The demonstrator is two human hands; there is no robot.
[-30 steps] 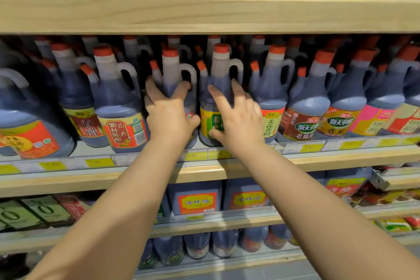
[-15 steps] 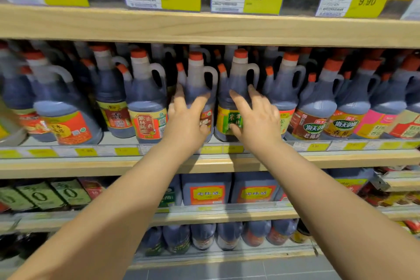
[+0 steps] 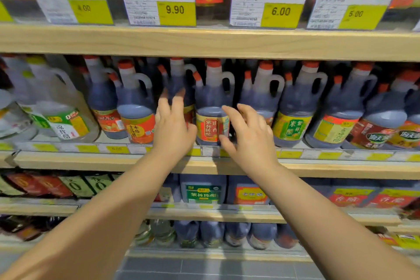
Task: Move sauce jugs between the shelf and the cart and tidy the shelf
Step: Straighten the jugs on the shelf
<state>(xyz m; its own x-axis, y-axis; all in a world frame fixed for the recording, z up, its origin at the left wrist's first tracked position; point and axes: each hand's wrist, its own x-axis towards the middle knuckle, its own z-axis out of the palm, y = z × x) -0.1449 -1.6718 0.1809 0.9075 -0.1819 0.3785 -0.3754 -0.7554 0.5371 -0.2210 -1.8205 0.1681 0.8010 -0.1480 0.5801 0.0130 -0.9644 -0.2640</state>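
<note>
Flanking the red-labelled vinegar jug (image 3: 211, 102), your left hand (image 3: 172, 129) and right hand (image 3: 247, 136) have fingers spread, gripping nothing. The jug stands upright between your fingertips on the pale wooden shelf (image 3: 91, 161); grey floor tiles (image 3: 204, 268) lie below.

left fingertips (image 3: 180, 95) blurred, price tag print (image 3: 143, 12) unreadable, rear jugs (image 3: 247, 80) hidden

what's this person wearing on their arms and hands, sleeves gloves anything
Nothing worn shows: both forearms are bare to the frame edge, no sleeves. Left grip and right grip have no gloves or visible rings; no watch or band at either wrist.
</note>
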